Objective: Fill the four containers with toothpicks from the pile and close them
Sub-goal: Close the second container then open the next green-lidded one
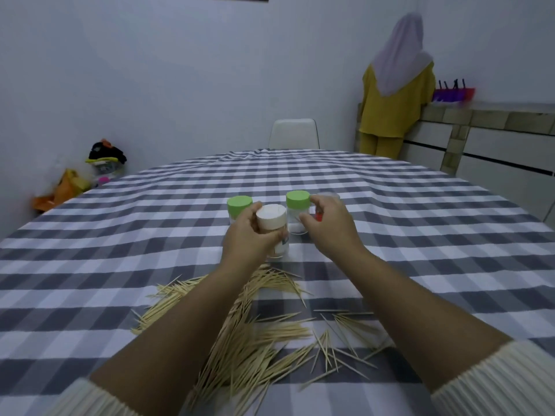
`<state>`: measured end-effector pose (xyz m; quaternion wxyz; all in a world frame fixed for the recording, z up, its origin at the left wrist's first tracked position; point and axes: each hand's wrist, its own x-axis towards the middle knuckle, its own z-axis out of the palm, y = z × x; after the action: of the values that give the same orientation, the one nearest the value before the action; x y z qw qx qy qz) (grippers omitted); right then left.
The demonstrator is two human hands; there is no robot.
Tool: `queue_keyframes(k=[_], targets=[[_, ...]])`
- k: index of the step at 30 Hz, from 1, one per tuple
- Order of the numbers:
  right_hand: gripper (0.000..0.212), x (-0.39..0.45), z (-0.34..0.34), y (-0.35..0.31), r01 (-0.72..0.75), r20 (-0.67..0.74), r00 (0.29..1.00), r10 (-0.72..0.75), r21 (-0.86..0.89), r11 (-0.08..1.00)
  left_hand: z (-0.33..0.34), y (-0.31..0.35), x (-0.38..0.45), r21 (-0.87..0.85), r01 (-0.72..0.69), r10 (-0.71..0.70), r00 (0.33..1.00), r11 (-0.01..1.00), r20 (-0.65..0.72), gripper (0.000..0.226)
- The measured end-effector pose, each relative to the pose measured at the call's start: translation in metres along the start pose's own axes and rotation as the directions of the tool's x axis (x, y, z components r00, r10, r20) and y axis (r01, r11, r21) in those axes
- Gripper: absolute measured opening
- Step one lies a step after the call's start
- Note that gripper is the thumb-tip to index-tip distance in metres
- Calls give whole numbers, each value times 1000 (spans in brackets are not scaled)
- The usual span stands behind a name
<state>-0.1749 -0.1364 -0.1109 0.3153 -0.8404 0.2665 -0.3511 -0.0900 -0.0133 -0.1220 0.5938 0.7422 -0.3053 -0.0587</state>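
toothpicks point(255, 334) lie piled at the table's near edge. left hand point(249, 232) grips a packed open container point(271, 228) mid-table; right hand point(327, 220) curls around something red, unclear. a tilt could spill the sticks.

Both forearms reach forward from the bottom corners, bare, with cream ribbed sleeves point(492, 382) pushed back near the elbows. Left hand point(250, 232) curled, palm turned inward, fingers and thumb wrapped round the white-capped jar point(273, 232). Right hand point(329, 225) back-up, fingers bent, thumb and fingertips point(304, 219) pinching the side of a green-capped jar point(297, 214). Hands close together, nearly level, right slightly further out. Wrists straight, left forearm angled right, right forearm angled left.
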Motion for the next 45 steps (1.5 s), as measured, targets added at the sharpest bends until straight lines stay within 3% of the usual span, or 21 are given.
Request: queue_keyframes(k=[3,5,10,22,33,36,42,45], targets=[[56,27,6,3,181,35,983,-179,-317,931,8,-8,19,18,20,-20,1000,1000,-21,78],[63,43,9,6,248,131,969,-211,-482,840,12,-12,28,20,26,-26,999,999,-32,78],[66,67,16,18,324,292,941,-174,-619,716,19,-19,43,53,7,-6,1000,999,-23,80],[61,54,8,24,338,162,940,-299,-533,775,31,-18,47,224,-8,25,997,974,-70,86],[63,-5,-12,19,347,57,936,-349,-339,875,22,-14,3,127,-2,15,994,992,-106,83],[65,-28,-19,9,301,78,954,-290,-241,923,10,-9,-21,60,-24,27,999,998,-38,79],[64,-68,-22,-16,158,145,976,-165,58,986,-20,-6,-61,6,-9,8,973,1000,231,69],[63,-84,-13,-20,78,194,976,-101,123,989,-27,-8,-74,1,-37,35,963,999,268,70]])
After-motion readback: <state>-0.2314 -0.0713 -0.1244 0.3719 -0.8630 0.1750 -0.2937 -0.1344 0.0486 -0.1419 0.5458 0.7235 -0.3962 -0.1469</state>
